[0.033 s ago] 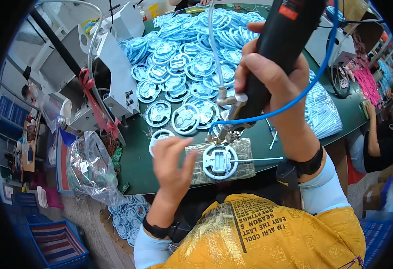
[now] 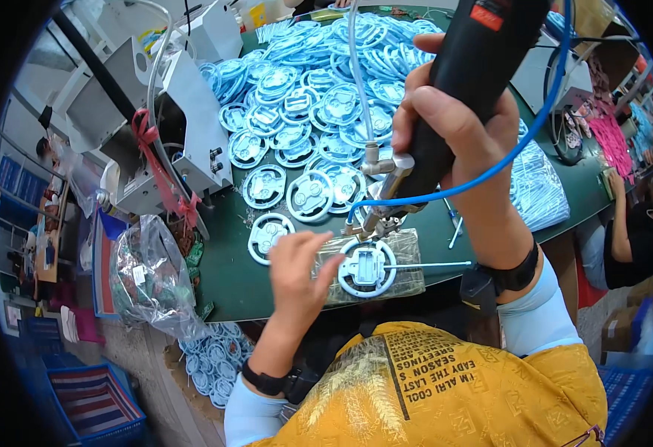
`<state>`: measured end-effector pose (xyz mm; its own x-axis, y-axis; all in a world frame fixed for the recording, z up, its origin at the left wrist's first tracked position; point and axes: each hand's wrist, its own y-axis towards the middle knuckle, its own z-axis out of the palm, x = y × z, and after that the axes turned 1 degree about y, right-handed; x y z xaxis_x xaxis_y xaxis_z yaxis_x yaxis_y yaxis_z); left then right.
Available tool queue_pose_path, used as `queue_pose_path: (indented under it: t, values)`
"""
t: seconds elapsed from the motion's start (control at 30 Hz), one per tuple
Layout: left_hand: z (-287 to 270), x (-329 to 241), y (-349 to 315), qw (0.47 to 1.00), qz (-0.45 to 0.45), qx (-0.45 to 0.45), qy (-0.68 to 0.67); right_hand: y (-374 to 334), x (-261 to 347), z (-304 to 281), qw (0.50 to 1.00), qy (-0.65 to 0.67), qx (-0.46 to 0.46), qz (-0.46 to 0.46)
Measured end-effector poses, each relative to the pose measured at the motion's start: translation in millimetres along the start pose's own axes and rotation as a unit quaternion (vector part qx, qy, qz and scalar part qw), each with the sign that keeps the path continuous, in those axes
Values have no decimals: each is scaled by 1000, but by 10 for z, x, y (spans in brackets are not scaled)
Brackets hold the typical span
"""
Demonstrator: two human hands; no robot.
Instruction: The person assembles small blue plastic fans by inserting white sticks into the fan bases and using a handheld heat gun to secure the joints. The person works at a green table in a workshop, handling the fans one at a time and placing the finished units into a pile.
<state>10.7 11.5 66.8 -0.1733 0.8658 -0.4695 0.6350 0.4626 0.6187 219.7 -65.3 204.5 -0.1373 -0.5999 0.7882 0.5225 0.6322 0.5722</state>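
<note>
My right hand is wrapped around a black electric screwdriver with a metal nozzle head and a blue air hose. Its tip points down at the upper rim of a light-blue plastic wheel-shaped piece. That piece lies on a taped flat block, a rectangular frame at its middle and a thin rod extending to the right. My left hand hovers just left of the piece, fingers apart, with nothing visible in it. Another light-blue round piece lies partly behind its fingers.
A large heap of light-blue round pieces covers the back of the green table. Left stands a grey machine beside a clear plastic bag. Wrapped pieces lie on the right. A co-worker sits at far right.
My left hand has shifted slightly right and down, closer to the piece on the block, uncovering more of the round piece behind it. My right hand and the screwdriver have barely moved.
</note>
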Motion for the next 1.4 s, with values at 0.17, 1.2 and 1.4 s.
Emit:
queue_pose_path:
  t: [0.17,1.2,1.4]
  values:
    - [435,190,-348,992,-28,114,41,-25,19,130,998,58,-7,-28]
    - [489,97,-603,984,-14,177,19,-110,-428,102,995,-82,44,-25]
    - [500,102,-618,985,-19,173,16,-179,-492,67,993,-109,48,-19]
